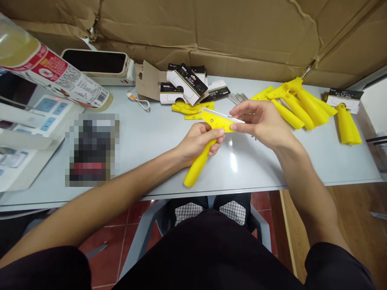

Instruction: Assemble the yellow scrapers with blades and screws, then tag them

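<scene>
My left hand (203,141) is wrapped round the neck of a yellow plastic scraper (197,166), its handle slanting down toward the table's front edge. Along the top of the scraper's wide head runs a thin metal blade (222,114). At the head's right end, my right hand (262,123) pinches the scraper, thumb in front and fingertips behind the blade. Just behind lie several flat yellow plastic parts (189,108) and some metal blades (236,98), partly hidden by my right hand.
Black-and-white cards (189,84) lie at the back of the white table (157,141). Several yellow scraper handles (302,102) are heaped on the right, beside one carded scraper (348,125). On the left are a bottle (60,68), a phone (96,61), a short cable (139,100) and a pixelated dark object (92,151).
</scene>
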A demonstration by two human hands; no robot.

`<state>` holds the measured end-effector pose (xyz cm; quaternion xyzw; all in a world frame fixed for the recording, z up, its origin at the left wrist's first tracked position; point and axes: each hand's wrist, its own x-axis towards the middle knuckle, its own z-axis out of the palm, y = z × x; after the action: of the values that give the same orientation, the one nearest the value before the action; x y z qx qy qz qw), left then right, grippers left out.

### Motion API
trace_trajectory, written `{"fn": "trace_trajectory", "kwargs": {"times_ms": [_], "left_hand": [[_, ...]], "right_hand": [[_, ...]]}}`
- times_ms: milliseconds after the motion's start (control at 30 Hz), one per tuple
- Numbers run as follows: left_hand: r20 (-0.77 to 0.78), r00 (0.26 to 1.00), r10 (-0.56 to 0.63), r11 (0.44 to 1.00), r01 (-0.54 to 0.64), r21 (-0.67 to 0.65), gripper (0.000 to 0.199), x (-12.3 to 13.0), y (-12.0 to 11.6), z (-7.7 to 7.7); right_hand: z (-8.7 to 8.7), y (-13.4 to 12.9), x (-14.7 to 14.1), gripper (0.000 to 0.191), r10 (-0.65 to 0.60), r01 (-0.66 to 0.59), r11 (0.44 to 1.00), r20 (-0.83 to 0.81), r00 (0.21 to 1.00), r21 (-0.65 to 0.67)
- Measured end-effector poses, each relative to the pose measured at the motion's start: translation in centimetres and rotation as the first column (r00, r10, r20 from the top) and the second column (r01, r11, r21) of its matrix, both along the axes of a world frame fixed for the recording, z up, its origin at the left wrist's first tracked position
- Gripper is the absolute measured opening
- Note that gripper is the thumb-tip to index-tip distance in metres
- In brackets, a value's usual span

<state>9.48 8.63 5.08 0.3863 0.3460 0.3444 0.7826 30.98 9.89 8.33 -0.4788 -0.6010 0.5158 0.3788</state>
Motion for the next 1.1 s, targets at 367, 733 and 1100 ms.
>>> {"fn": "trace_trajectory", "kwargs": {"times_ms": [367, 733, 1100], "left_hand": [[0.011, 1.000, 0.024, 0.999, -0.025, 0.026, 0.039, 0.1, -0.2, 0.2], [0.025, 0.998, 0.057, 0.998, -0.057, 0.004, 0.038, 0.1, 0.1, -0.1], [0.010, 0.998, 0.058, 0.998, -0.058, 0.020, 0.041, 0.1, 0.1, -0.2]], "right_hand": [[0.8, -0.7, 1.3, 0.029, -0.162, 0.127, 0.971, 0.170, 0.972, 0.202], [-4.5, -6.5, 13.4, 0.026, -0.352, -0.022, 0.896, 0.741, 0.572, 0.443], [-0.9, -6.8, 6.3, 0.011, -0.370, -0.119, 0.780, 0.606, 0.704, 0.614]]}}
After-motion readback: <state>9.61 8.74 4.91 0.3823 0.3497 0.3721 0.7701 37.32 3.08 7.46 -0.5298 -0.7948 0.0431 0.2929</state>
